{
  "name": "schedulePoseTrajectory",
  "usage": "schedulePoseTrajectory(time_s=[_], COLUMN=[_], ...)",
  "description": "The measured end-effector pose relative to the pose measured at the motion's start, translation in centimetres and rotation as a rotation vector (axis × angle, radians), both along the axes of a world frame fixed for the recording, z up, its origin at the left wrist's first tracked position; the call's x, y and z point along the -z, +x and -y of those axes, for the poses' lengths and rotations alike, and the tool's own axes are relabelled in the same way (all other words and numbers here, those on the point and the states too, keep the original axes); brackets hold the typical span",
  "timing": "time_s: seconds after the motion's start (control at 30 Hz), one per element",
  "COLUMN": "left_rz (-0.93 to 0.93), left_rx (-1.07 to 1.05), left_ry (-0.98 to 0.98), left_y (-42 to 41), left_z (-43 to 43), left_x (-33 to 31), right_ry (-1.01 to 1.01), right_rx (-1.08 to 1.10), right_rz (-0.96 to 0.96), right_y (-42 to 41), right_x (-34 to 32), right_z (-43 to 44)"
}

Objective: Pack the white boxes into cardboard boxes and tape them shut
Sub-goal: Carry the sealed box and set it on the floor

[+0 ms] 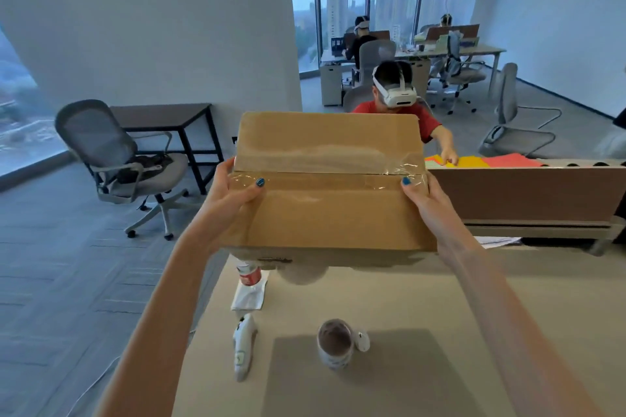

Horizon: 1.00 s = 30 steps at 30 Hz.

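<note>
You have the cardboard box lifted clear of the desk, held out in front of you with its shadow falling on the desk below. Your left hand grips the box's left end and your right hand grips the right end. Each thumb lies on the top face and the fingers wrap out of sight round the side, so both hands are closed on the box.

The top flaps are down and meet along the middle, and a band of clear tape runs over that seam from end to end, a little crinkled near your right thumb. As far as this view shows, this box is closed and sealed on top. Its underside and whatever is inside are hidden, so you cannot confirm from here that the bottom is taped.

No white boxes and no other carton are in view, so I cannot tell how many remain to pack. The likely step in hand is setting this finished box aside.

On the desk sit a round roll-like object, perhaps the tape, a white handheld device and a red-labelled bottle
</note>
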State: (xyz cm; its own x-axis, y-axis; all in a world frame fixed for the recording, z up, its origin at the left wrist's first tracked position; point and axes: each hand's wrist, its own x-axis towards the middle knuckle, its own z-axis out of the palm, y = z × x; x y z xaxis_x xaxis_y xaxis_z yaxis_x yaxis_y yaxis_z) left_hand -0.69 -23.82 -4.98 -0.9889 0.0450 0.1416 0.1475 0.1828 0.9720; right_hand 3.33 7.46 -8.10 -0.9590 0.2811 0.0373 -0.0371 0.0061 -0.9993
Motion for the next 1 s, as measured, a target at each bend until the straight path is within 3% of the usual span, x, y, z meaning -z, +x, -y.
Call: schedulePoseTrajectory(time_s=[0.57,0.8,1.0], left_rz=[-0.048,-0.029,0.001], left_rx=[-0.139,-0.239,-0.199], left_ry=[0.108,0.088,0.114], left_y=[-4.1,-5.0,-7.1], left_z=[21.0,28.3,36.8], left_x=[-5.5,-4.9,-2.6], right_ry=[0.01,0.013,0.008], right_rx=[-0.195,-0.279,-0.268], right_rz=[-0.108,-0.042,-0.042], right_y=[-11.1,-14.5,-15.6], right_x=[-4.7,-3.9,-2.7], right_z=[20.2,28.4,36.7])
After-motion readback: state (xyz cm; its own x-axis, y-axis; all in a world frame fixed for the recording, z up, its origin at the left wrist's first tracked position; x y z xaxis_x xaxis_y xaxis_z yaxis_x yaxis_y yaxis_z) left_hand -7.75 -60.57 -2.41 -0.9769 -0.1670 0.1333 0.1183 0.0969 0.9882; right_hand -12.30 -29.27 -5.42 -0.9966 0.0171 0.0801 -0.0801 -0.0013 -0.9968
